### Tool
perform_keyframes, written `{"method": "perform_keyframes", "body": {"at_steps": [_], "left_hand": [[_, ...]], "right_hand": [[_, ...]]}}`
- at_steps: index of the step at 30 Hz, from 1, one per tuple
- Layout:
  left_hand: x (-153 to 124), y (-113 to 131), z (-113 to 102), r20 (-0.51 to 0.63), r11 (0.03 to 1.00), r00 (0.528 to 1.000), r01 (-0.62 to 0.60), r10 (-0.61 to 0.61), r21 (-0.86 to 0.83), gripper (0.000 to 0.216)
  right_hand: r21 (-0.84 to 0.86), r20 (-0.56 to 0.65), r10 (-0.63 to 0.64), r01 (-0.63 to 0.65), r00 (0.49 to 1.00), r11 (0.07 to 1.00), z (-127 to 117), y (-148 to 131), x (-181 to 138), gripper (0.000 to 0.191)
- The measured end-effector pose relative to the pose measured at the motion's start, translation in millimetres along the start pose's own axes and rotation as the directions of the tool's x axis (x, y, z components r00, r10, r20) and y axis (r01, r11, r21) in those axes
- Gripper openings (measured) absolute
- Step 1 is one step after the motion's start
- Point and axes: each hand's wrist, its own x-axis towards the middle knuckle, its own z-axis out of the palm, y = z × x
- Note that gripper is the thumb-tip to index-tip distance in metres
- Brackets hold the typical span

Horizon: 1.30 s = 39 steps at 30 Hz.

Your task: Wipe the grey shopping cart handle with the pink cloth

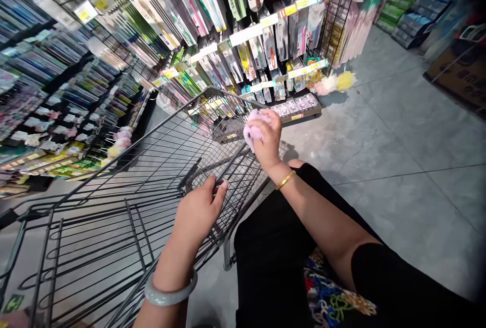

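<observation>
My left hand [199,211] is closed around a bar at the near end of a black wire shopping cart [114,206], fingers wrapped over it. My right hand [266,138] is raised over the cart's right rim and grips a small fluffy pale pink item [251,130]. A gold bangle sits on my right wrist and a pale jade bangle on my left. The cart's basket holds nothing that I can see.
Shelves and a wire rack of hanging packaged goods [243,29] stand right ahead of the cart. More fluffy pink and yellow items [336,82] lie at the rack's foot. Grey tiled floor [398,140] stretches to the right, with stacked boxes [421,4] far right.
</observation>
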Motion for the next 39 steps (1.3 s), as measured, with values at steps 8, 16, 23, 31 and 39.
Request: {"method": "perform_keyframes", "body": {"at_steps": [8, 16, 23, 31, 39], "left_hand": [[0, 0, -2, 0.021, 1.0, 1.0, -0.008, 0.008, -0.01, 0.044], [13, 7, -11, 0.069, 0.996, 0.997, -0.036, 0.031, 0.08, 0.051], [16, 10, -3, 0.008, 0.983, 1.0, 0.013, -0.015, 0.183, 0.051], [17, 11, -2, -0.003, 0.982, 1.0, 0.013, -0.013, 0.189, 0.05], [18, 12, -2, -0.016, 0.984, 1.0, 0.013, -0.01, 0.179, 0.053]], "right_hand": [[0.1, -0.148, 0.322, -0.31, 0.935, 0.945, -8, 55, -33, 0.018], [0.196, -0.118, 0.404, -0.378, 0.907, 0.905, 3, 48, -23, 0.04], [0.45, -0.166, 0.77, -0.647, 0.616, 0.615, -2, 96, -21, 0.031], [0.196, -0.143, 0.599, -0.57, 0.788, 0.798, -12, 94, -22, 0.021], [0.28, -0.146, 0.778, -0.729, 0.611, 0.625, 4, 115, -53, 0.023]]}}
